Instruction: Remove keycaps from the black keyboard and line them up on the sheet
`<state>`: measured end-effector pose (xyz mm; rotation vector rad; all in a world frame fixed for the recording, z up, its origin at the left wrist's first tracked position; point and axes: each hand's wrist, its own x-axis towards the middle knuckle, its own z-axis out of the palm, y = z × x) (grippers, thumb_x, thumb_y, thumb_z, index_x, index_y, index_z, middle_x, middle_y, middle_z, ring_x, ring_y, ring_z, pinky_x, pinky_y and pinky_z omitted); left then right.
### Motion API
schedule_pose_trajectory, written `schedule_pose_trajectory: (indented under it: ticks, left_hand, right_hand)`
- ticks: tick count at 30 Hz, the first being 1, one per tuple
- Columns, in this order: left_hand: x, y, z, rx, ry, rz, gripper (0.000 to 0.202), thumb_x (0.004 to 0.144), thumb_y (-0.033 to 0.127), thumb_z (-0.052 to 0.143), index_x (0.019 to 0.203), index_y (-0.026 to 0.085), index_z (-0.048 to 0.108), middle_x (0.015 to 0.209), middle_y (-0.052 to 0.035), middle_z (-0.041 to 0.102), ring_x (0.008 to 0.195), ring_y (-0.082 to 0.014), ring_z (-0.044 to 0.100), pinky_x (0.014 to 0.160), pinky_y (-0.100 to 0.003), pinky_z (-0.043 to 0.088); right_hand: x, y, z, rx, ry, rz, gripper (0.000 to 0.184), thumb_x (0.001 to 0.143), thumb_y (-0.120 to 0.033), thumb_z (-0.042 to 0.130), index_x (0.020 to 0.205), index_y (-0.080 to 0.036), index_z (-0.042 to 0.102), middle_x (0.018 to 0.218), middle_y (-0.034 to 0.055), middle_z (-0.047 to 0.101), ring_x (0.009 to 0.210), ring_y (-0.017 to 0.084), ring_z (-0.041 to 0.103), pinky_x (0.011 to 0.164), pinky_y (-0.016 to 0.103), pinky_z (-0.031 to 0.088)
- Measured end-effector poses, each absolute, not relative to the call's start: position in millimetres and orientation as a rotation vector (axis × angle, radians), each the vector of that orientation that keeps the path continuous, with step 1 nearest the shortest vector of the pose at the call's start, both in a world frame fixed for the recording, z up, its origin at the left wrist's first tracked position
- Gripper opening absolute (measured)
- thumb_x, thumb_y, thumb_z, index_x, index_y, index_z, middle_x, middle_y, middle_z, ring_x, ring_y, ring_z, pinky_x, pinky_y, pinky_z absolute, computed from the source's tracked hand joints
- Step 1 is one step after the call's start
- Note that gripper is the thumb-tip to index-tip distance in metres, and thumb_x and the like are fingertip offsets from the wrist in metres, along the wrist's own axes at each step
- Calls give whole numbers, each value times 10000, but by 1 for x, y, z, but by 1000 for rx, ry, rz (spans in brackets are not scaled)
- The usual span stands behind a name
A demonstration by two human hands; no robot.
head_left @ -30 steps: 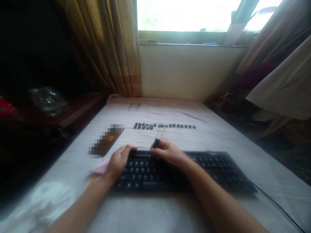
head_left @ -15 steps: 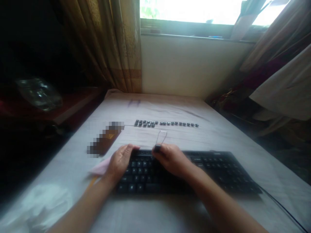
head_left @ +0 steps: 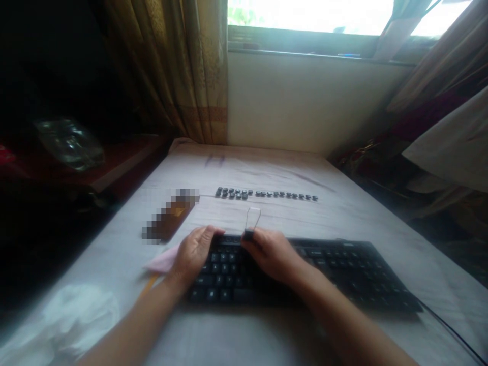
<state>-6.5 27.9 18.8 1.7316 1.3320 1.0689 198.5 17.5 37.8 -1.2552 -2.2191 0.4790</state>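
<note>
A black keyboard point(head_left: 236, 296) lies across the bed-like, cloth-covered surface. My left hand point(head_left: 193, 251) grips its left end, thumb stretched along the back edge. Over the keyboard's back rows, my right hand point(head_left: 272, 251) is closed on a wire keycap puller point(head_left: 248, 235). Its thin wire loop points up and away from me, and its small black body sits between my fingertips. Part of the key rows is hidden under my right hand. Beyond the keyboard, several loose black keycaps point(head_left: 231, 193) are lined up in rows.
Left of the keyboard lie a brown object, partly pixelated point(head_left: 172, 217), a pink item point(head_left: 163, 260) and crumpled white plastic point(head_left: 76, 320). A cable point(head_left: 450, 325) trails off at the right. Curtains point(head_left: 198, 76) and a window point(head_left: 305, 18) stand behind.
The whole view has shifted slightly, so things appear a little further right. Both hands keep their places on the keyboard, and the wire loop looks slightly more upright.
</note>
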Motion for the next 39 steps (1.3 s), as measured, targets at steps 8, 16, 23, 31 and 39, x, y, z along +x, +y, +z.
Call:
schedule_pose_trajectory:
  ticks: [8, 16, 23, 31, 39]
  left_hand:
    - [-7, 29, 18, 1764, 1340, 1050, 464, 921, 500, 361, 887, 191, 705, 927, -66, 730, 958, -239, 648, 911, -373, 478]
    - [-7, 30, 18, 1792, 1358, 1036, 485, 920, 509, 348, 887, 185, 708, 930, -70, 730, 960, -245, 649, 911, -375, 474]
    - [-7, 29, 18, 1774, 1361, 1037, 455, 921, 489, 365, 896, 190, 706, 941, -70, 728, 962, -240, 644, 921, -378, 467]
    - [-7, 30, 15, 1784, 1346, 1068, 452, 913, 494, 379, 896, 190, 714, 927, -68, 733, 934, -238, 653, 906, -376, 486]
    - [-8, 30, 16, 1793, 1348, 1051, 443, 916, 482, 380, 895, 191, 714, 930, -63, 733, 940, -238, 655, 909, -367, 478]
  right_hand:
    - [201, 19, 33, -1346, -2014, 685, 107, 872, -240, 509, 800, -201, 578, 731, 22, 653, 663, 165, 591, 641, 263, 437]
    - [202, 23, 29, -1265, -1740, 958, 144, 836, -320, 529, 781, -191, 564, 705, 20, 624, 628, 151, 563, 621, 282, 455]
    - [206, 25, 34, -1214, -1532, 1130, 222, 804, -404, 571, 783, -184, 556, 687, 7, 614, 584, 125, 548, 582, 262, 470]
    - [202, 12, 50, -1220, -2042, 812, 140, 863, -259, 513, 768, -196, 594, 709, 16, 638, 646, 153, 580, 633, 264, 444]
    - [207, 14, 55, -1183, -2121, 690, 126, 875, -219, 490, 767, -190, 549, 692, 13, 616, 624, 139, 559, 602, 246, 409]
